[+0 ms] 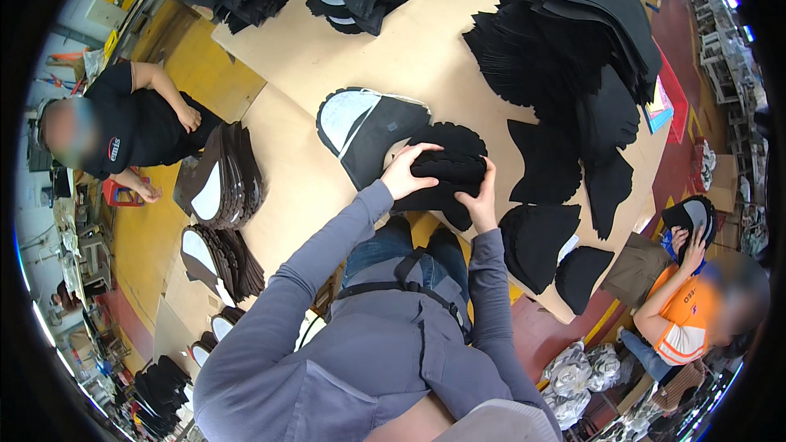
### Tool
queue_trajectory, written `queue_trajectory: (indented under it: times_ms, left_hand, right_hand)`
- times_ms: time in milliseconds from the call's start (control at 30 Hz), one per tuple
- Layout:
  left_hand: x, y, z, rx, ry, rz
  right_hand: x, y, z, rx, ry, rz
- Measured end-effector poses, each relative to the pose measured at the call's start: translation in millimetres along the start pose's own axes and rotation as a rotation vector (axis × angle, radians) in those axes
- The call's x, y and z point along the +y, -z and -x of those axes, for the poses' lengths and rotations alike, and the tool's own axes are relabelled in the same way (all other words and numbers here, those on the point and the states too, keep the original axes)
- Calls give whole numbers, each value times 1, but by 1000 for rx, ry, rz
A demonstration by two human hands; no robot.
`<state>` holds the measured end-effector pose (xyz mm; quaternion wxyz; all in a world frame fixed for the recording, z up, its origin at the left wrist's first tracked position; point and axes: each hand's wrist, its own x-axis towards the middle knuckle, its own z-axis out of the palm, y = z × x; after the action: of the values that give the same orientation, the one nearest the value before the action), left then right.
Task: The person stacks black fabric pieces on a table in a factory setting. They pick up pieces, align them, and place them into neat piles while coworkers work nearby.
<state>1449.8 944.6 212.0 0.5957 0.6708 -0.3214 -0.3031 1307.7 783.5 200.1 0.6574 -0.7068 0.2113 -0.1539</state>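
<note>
A stack of black cut pieces [452, 152] with notched edges, probably fabric shoe parts, is gripped between my two hands near the table's front edge. My left hand [412, 173] closes on its left side, thumb toward me and fingers on top. On the right end, my right hand [482, 200] has its thumb near the front and its fingers at the side. Just left of the stack lies a larger black piece with a white panel [350, 121], partly hidden by the stack. Below my hands, more black material [446, 199] reaches the table edge.
Large piles of black pieces [565, 41] cover the right of the tan table [393, 57]. Brown stacks with white panels [221, 188] stand at left. One person [135, 119] is at the left; another in orange [675, 311] holds a black piece at the right.
</note>
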Motion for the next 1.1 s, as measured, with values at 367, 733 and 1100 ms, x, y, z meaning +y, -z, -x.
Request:
queue_trajectory:
  times_ms: [367, 733, 1100]
  left_hand:
    - [-3, -4, -2, 463, -181, -228]
    - [98, -60, 11, 332, 12, 1150]
    - [143, -52, 3, 475, -381, 604]
  right_hand:
    - [8, 7, 4, 178, 2, -27]
    - [-114, 26, -5, 399, 495, -368]
    - [-141, 23, -2, 341, 435, -1040]
